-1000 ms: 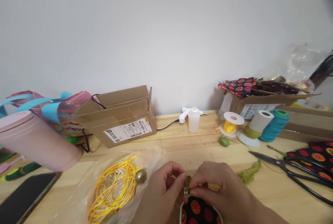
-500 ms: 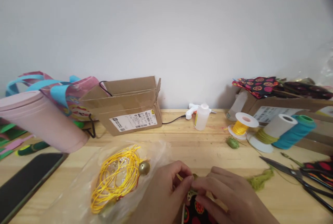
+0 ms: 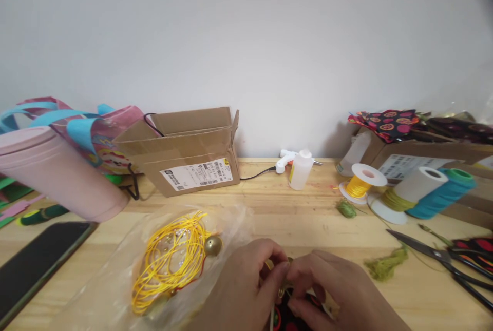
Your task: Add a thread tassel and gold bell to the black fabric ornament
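Note:
At the bottom centre, my left hand [image 3: 252, 277] and my right hand [image 3: 335, 287] meet with their fingertips pinched closely together. Between them are a small gold-coloured metal piece [image 3: 281, 292] and a thin olive cord, mostly hidden by the fingers. My right thumb and forefinger appear closed on the cord. Whatever my left fingertips pinch is covered. Below the fingertips is black patterned fabric [image 3: 290, 319] with red motifs, partly cut off by the frame edge. Left of my left hand, a bundle of yellow cord [image 3: 173, 259] and a round brass bell [image 3: 212, 245] lie on a plastic bag [image 3: 111, 290].
Scissors [image 3: 435, 254] and an olive tassel [image 3: 387, 264] lie right of my hands. Behind them stand a yellow cord spool [image 3: 358, 187], a white spool [image 3: 419, 190] and a blue thread cone [image 3: 442, 195]. A cardboard box [image 3: 192, 151], bottle [image 3: 300, 171], pink tumbler [image 3: 69, 177] and phone [image 3: 42, 264] are also there.
The view has shifted slightly. My right fingers have curled more, and the thumb has dropped a little away from the forefinger. Both hands remain over the fabric.

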The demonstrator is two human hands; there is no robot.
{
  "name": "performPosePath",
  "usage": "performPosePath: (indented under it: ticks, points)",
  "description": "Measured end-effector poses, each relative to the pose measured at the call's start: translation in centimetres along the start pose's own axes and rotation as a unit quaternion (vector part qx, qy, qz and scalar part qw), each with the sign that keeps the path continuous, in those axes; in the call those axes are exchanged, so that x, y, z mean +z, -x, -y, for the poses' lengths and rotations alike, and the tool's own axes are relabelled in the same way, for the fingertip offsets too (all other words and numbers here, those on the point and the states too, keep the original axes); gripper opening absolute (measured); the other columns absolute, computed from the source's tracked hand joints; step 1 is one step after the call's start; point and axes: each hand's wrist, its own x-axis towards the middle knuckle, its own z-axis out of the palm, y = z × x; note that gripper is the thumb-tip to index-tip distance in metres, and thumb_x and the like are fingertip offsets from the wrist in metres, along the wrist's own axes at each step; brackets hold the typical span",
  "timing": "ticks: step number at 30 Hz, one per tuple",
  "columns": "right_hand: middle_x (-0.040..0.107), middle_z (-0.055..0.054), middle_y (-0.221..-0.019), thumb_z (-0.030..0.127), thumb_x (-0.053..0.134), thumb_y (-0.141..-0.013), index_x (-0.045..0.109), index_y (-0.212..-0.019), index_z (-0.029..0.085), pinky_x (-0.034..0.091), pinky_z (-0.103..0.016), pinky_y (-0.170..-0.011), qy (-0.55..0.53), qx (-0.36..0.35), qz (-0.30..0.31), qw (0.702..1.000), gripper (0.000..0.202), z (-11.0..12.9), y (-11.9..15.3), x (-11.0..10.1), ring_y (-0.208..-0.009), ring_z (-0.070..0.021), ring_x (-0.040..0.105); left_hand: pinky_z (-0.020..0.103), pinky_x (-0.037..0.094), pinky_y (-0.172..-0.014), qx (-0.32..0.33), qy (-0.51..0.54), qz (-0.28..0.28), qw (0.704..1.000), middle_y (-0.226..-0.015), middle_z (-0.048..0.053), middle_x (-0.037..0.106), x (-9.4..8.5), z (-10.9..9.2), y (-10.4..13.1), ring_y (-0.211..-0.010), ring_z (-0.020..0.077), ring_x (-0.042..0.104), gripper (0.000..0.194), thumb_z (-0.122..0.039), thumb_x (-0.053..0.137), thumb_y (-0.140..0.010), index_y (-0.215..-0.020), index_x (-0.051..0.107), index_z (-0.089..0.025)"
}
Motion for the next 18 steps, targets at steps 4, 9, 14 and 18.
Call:
performPosePath:
  ticks: [4, 9, 14, 18]
  points:
    - [0.061, 0.01, -0.061, 0.0, 0.06, -0.056, 0.055, -0.073, 0.024, 0.039, -0.014, -0.05, -0.015, 0.03, 0.014, 0.999, 0.03, 0.23, -0.09, -0.13, -0.052, -0.0067, 0.053, 0.023, 0.037, -0.053, 0.001, -0.003, 0.001, 1.0, -0.066, 0.0, 0.062, -0.07, -0.22, 0.01, -0.059, 0.0146, 0.054, 0.014, -0.022, 0.048, -0.076, -0.075, 0.061, -0.02]
    - [0.062, 0.01, -0.061, 0.0, 0.061, -0.054, 0.057, -0.072, 0.024, 0.04, -0.015, -0.052, -0.025, 0.077, 0.041, 0.996, 0.03, 0.47, -0.31, -0.22, -0.054, -0.0078, 0.055, 0.022, 0.037, -0.052, 0.004, -0.005, -0.001, 1.0, -0.063, -0.001, 0.062, -0.09, -0.39, -0.05, -0.058, 0.0138, 0.054, 0.014, -0.023, 0.048, -0.076, -0.073, 0.061, -0.019]
    - [0.063, 0.008, -0.063, 0.0, 0.06, -0.056, 0.057, -0.07, 0.023, 0.04, -0.016, -0.052, -0.022, 0.111, 0.041, 0.993, 0.027, 0.78, -0.39, -0.36, -0.056, -0.0093, 0.056, 0.021, 0.038, -0.052, 0.013, 0.012, 0.015, 1.0, -0.065, -0.001, 0.063, -0.02, -0.28, -0.01, -0.059, 0.0134, 0.055, 0.015, -0.022, 0.046, -0.077, -0.075, 0.061, -0.019]
    - [0.062, 0.008, -0.061, 0.001, 0.06, -0.055, 0.056, -0.069, 0.023, 0.04, -0.017, -0.05, -0.014, 0.111, 0.037, 0.993, 0.026, 0.81, -0.3, -0.38, -0.054, -0.0091, 0.055, 0.021, 0.037, -0.052, 0.016, -0.001, 0.005, 1.0, -0.064, -0.001, 0.063, -0.1, -0.37, 0.09, -0.057, 0.0132, 0.054, 0.015, -0.022, 0.046, -0.077, -0.075, 0.061, -0.019]
